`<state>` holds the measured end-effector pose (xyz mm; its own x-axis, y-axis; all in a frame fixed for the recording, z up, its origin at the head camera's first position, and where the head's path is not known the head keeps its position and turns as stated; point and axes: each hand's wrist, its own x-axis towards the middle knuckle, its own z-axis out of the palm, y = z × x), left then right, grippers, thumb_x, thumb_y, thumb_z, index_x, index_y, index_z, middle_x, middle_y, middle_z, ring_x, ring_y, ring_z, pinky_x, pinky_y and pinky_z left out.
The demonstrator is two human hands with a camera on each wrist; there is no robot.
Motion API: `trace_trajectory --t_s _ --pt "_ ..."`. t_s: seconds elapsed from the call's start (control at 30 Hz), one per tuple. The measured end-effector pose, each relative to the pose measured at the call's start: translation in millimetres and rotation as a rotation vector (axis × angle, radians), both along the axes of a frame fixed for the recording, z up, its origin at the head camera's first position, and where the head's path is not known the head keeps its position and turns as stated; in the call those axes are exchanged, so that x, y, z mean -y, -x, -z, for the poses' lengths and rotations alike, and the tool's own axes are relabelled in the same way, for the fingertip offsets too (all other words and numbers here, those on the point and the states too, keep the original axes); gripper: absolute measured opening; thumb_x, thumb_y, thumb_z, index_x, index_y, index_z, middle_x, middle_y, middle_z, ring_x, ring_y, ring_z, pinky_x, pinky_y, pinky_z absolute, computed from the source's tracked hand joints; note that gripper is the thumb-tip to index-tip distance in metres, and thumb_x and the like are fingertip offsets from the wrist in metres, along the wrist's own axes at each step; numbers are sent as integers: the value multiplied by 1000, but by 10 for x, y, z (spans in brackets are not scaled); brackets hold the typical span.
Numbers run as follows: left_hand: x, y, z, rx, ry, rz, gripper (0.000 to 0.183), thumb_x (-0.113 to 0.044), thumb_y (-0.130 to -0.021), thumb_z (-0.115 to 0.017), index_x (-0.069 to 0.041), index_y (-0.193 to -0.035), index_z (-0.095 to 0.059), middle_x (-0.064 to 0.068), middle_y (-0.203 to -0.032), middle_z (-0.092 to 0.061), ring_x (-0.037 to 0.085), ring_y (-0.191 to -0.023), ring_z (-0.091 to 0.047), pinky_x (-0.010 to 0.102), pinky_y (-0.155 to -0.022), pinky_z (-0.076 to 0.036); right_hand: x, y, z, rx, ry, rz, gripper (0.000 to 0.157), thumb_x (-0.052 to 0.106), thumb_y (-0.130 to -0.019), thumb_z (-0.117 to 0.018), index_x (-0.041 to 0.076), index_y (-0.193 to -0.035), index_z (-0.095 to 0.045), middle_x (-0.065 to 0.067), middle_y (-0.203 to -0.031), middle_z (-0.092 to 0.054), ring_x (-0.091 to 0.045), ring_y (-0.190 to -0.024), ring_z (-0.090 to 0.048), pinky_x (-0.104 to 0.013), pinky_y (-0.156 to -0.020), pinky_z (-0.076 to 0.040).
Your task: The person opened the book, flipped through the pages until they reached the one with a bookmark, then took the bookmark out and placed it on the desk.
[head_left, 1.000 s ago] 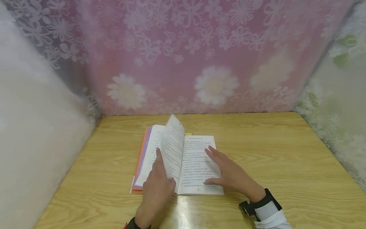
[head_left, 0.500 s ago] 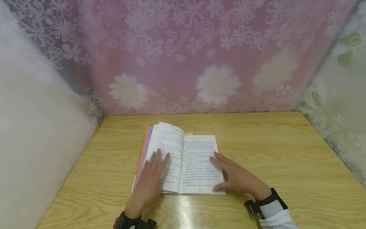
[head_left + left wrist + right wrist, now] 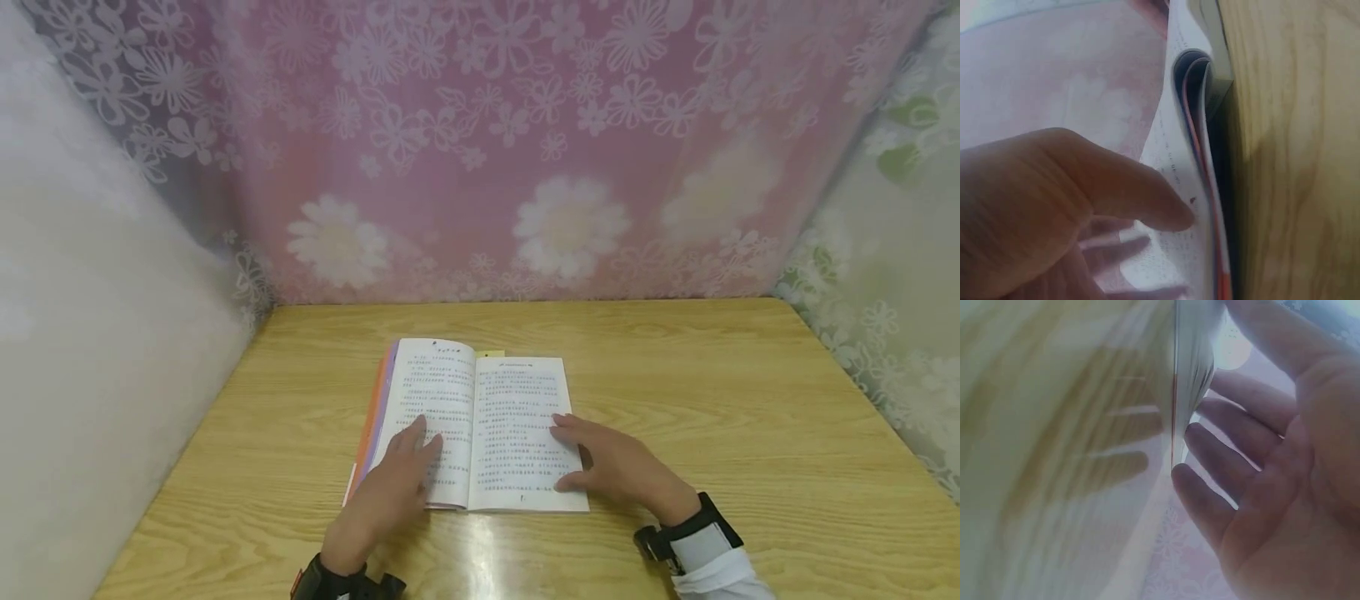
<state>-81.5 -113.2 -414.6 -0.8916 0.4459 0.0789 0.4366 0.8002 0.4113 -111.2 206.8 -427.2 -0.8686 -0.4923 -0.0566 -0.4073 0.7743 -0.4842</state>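
An open book (image 3: 517, 425) with printed pages lies on the wooden table, orange and purple cover edges showing along its left side. My left hand (image 3: 390, 483) rests on the lower part of the left page, fingers extended; in the left wrist view its thumb (image 3: 1160, 203) touches the page near the bottom edge. At the right page's outer edge, my right hand (image 3: 618, 467) has its fingers spread over the paper. The right wrist view shows its fingertips (image 3: 1188, 481) right at the book's edge.
The wooden table (image 3: 712, 367) reaches back to a pink floral curtain (image 3: 480, 167). A pale curtain (image 3: 97, 317) hangs at the left, another with green leaves (image 3: 892, 292) at the right. A small yellow tab (image 3: 491, 353) sticks out from the book's top edge.
A raised leaf has turned over to the left and now lies down on the left side. My left hand has moved left and down with it; the right hand has shifted slightly toward the page's edge.
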Motion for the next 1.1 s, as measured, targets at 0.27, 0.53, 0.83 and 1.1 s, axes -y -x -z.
trace_trajectory --t_s 0.27,0.53,0.83,1.1 --pt "-96 -31 40 -122 -14 30 58 19 -72 -53 -1 -126 -58 15 -136 -51 30 -124 -49 43 -90 -46 -25 4 2 50 34 -52 89 49 -69 -79 13 -143 -45 -4 -153 -31 -30 -139 -26 -49 -107 -27" --pt "-319 -50 -11 6 64 -68 70 -42 -77 -68 -1 -132 -54 19 -140 -44 36 -124 -45 50 -85 -47 16 54 7 -159 -11 -33 60 49 -76 -73 15 -125 -65 1 -135 -54 -27 -128 -46 -49 -100 -37" --pt "-606 -96 -2 -72 161 -180 91 -65 -65 -73 -3 -130 -53 27 -132 -43 50 -116 -44 62 -81 -43 173 86 -100 -534 168 -6 66 46 -62 -84 14 -117 -68 -10 -139 -50 -28 -128 -43 -45 -96 -43" --pt "-603 -94 20 -93 101 -203 59 -25 -79 -68 -1 -130 -53 26 -132 -47 48 -119 -45 62 -86 -43 222 21 -135 -460 193 40 109 59 -63 -78 9 -149 -33 -11 -156 -21 -31 -137 -30 -48 -100 -38"
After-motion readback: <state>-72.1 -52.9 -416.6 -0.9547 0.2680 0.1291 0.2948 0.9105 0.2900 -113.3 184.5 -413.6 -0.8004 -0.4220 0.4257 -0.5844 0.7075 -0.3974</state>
